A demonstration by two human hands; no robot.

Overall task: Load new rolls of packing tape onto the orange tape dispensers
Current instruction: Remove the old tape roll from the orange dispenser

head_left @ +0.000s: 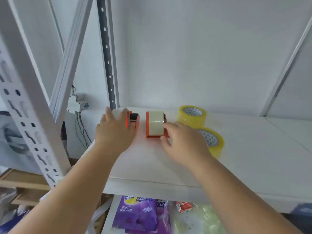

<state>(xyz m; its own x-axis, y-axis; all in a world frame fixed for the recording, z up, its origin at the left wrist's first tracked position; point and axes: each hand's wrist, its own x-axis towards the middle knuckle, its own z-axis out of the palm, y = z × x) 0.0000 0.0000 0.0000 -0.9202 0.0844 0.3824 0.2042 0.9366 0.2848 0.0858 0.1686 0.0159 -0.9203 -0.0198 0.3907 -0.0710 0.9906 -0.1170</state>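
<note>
Head view: my left hand (114, 130) wraps over the orange tape dispenser (133, 121) near the shelf's (148, 166) back left corner. My right hand (184, 141), fingers spread and holding nothing, touches a second loaded dispenser (156, 124) beside it. Two yellow tape rolls (192, 114) lie toward the back edge.

Occluded, cropped and blurred areas

The left hand (113, 130) covers most of the left dispenser (133, 119); its grip cannot be judged. The right hand (183, 141) hides part of the near yellow roll (213, 141). Purple packets (136, 215) are cropped at the bottom edge.
</note>
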